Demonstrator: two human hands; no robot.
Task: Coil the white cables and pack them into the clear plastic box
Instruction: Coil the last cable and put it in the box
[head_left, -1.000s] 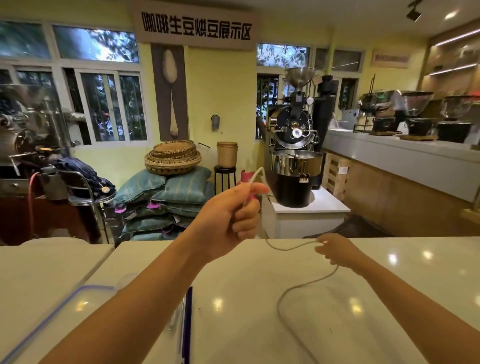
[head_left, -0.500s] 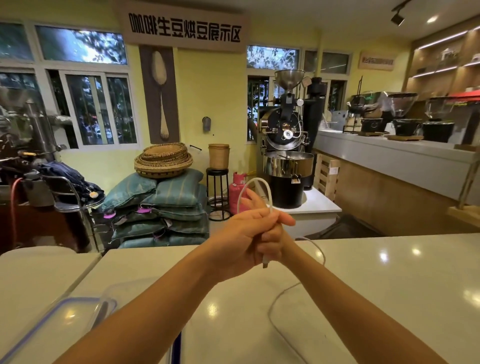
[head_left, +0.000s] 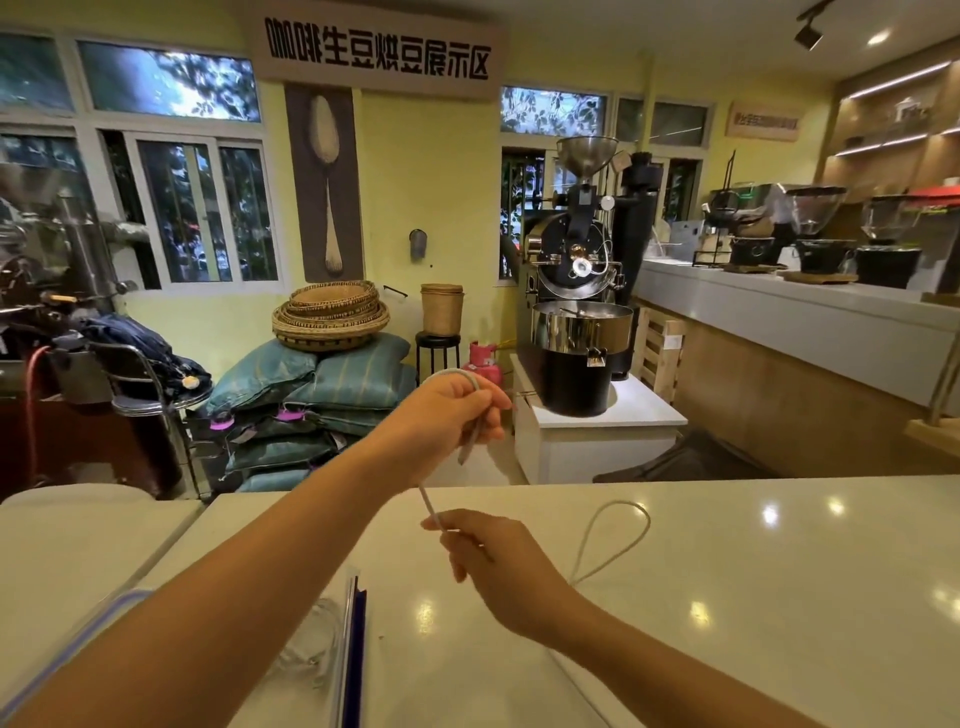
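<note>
My left hand (head_left: 449, 410) is raised above the counter, closed around a small loop of the white cable (head_left: 618, 540), with a cable end sticking down from the fist. A taut stretch of cable runs from it down to my right hand (head_left: 488, 558), which pinches the cable just above the counter. Behind my right hand the cable lies in a loose loop on the white counter (head_left: 753, 597). The clear plastic box (head_left: 332, 634) sits at the lower left, partly hidden by my left forearm, with something pale and coiled inside it.
A blue-rimmed clear lid (head_left: 67, 654) lies at the lower left edge. A dark blue edge (head_left: 357, 665) stands beside the box. Beyond the counter stand a coffee roaster (head_left: 576, 322), stacked sacks (head_left: 322, 410) with baskets, and a side counter (head_left: 789, 317) with grinders.
My hands met in front of me half a second ago; since then my right hand has dropped to the counter, drawing cable out of my left hand, which stays raised with the loop.
</note>
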